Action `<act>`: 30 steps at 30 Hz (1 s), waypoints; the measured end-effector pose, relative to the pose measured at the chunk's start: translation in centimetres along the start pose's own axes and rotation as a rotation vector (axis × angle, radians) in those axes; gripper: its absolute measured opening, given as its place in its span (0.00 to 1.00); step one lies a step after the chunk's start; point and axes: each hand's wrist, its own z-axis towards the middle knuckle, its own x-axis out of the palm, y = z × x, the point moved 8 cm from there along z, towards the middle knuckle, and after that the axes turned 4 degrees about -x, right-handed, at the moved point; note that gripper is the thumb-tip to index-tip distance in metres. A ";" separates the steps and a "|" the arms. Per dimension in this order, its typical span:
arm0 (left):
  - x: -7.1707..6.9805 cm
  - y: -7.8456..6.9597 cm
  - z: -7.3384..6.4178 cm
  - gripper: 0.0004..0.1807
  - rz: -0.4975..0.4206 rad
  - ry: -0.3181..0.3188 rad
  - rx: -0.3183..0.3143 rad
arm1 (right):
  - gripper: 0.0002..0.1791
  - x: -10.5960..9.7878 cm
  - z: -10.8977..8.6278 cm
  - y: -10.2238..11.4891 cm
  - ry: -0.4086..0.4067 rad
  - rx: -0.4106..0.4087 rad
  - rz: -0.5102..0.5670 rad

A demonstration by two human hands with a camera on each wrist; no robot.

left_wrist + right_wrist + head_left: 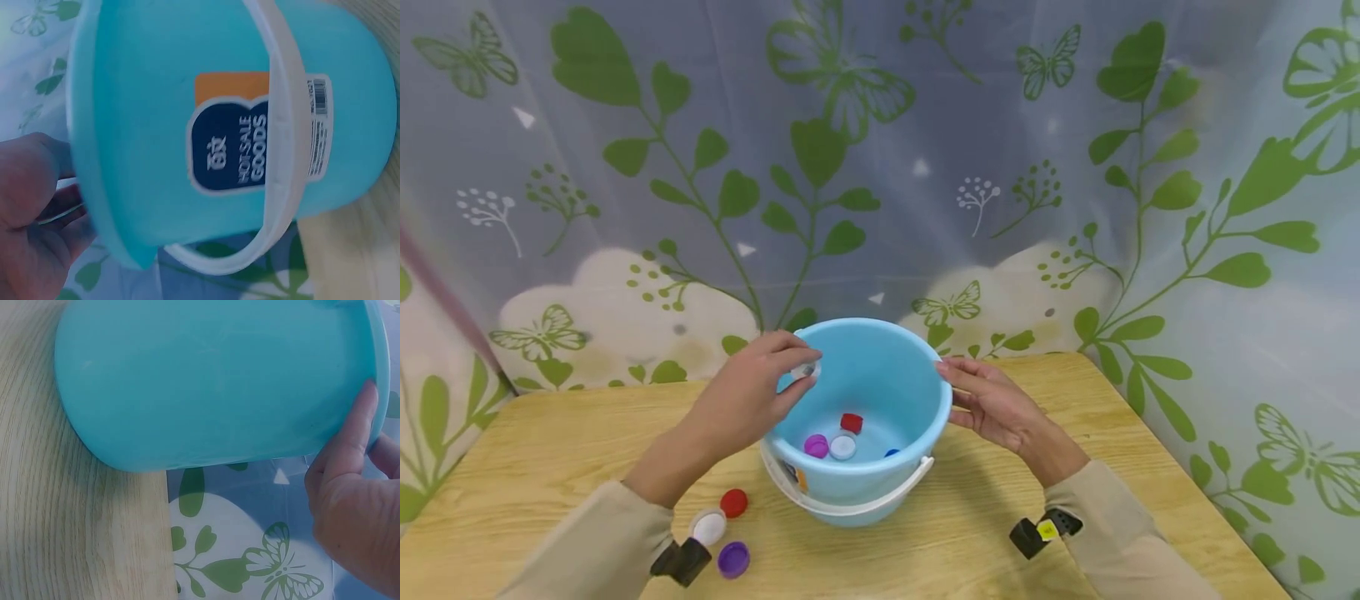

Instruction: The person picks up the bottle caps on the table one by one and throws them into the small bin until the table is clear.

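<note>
Blue bucket labelled "HOT SALE GOODS", left hand grip pinching white cap, right hand fingers relaxed on rim

Soft, even light fills the head view, leaving only faint shadows on the surface; its edges bow outward (a wide lens). Both wrist views look dimmer, bluish and blurred, especially the close bucket.

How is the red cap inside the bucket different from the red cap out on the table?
The red cap in the bucket lies tipped on the blue bucket floor, among a purple and a white cap; the red cap on the table lies flat on the wood, beside a white cap. The table one looks rounder and larger from here. Both are small red bottle caps.
</note>
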 end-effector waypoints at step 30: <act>2.9 0.3 0.2 0.15 -0.117 0.129 -0.055 | 0.12 0.0 0.0 -0.2 0.001 0.008 0.017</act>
